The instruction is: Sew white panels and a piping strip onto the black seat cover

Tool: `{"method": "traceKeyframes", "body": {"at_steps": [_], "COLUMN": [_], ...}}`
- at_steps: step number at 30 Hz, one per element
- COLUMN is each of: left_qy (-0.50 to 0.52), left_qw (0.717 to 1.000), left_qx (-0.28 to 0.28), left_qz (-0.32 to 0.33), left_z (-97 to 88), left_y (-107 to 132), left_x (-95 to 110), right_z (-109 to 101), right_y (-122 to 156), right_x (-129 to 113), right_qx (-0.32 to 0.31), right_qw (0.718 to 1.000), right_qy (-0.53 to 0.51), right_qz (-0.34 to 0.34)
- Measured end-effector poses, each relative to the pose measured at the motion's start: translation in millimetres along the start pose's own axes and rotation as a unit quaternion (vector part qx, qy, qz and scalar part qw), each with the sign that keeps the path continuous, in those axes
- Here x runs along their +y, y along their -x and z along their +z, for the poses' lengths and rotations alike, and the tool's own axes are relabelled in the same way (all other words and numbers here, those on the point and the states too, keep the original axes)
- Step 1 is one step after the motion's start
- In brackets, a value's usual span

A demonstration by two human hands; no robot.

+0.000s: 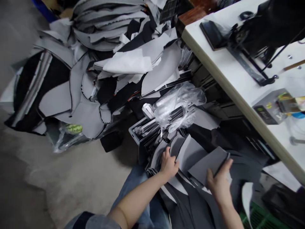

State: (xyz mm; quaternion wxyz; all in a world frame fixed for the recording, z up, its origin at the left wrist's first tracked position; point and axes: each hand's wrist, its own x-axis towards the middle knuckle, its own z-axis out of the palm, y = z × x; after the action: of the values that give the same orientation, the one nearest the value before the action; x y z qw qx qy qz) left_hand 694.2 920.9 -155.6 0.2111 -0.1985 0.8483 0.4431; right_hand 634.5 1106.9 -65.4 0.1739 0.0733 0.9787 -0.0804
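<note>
In the head view, grey fabric panels with dark backs (190,152) lie in layers over my lap. My left hand (168,163) is closed on the edge of these layered panels, its fingers curled over them. Further right, my right hand (220,184) grips the side of a short stack of grey cut pieces (207,166), thumb on the near face and fingers behind the dark edge. Just beyond my left hand stands a grey bin (134,133) packed with thin dark and pale pieces. A crumpled clear plastic bag (178,98) rests on top of it.
Heaps of grey and black sewn pieces (78,89) cover the floor area ahead and left. A white worktable (214,60) runs along the right, carrying a black machine (269,35) and a small box (269,108). A green crate (259,216) stands at lower right.
</note>
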Motion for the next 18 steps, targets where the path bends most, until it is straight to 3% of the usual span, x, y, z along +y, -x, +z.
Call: {"method": "traceKeyframes", "body": {"at_steps": [4,6,9,11,15,16,18], "left_qy": [-0.009,-0.024,-0.088,-0.126,-0.079,-0.043,0.014], "left_qw": [0.998,0.989,0.948,0.926,0.914,0.925,0.972], "left_qx": [-0.03,-0.043,-0.044,-0.051,-0.102,-0.105,-0.076], "left_qz": [0.053,0.142,0.302,0.352,0.384,0.363,0.222], "left_z": [4.4,12.0,26.5,33.9,31.2,27.1,17.7], "left_y": [10.5,21.4,39.6,49.1,54.3,52.2,44.3], "left_x": [14.7,24.6,39.3,43.6,24.2,14.3,-6.4], "right_z": [19.2,17.9,11.1,10.0,14.4,14.0,8.7], "right_y": [-7.2,-8.8,-8.6,-8.6,-3.4,0.8,12.9], "right_x": [-18.1,-12.0,-0.2,3.1,4.9,6.6,12.4], "right_qx": [-0.081,-0.101,-0.112,-0.113,-0.124,-0.126,-0.119], "right_qw": [0.989,0.984,0.983,0.983,0.98,0.978,0.977], "right_qy": [-0.118,-0.145,-0.14,-0.127,-0.13,-0.136,-0.141], "right_qz": [-0.018,-0.008,0.038,0.069,0.089,0.091,0.103]}}
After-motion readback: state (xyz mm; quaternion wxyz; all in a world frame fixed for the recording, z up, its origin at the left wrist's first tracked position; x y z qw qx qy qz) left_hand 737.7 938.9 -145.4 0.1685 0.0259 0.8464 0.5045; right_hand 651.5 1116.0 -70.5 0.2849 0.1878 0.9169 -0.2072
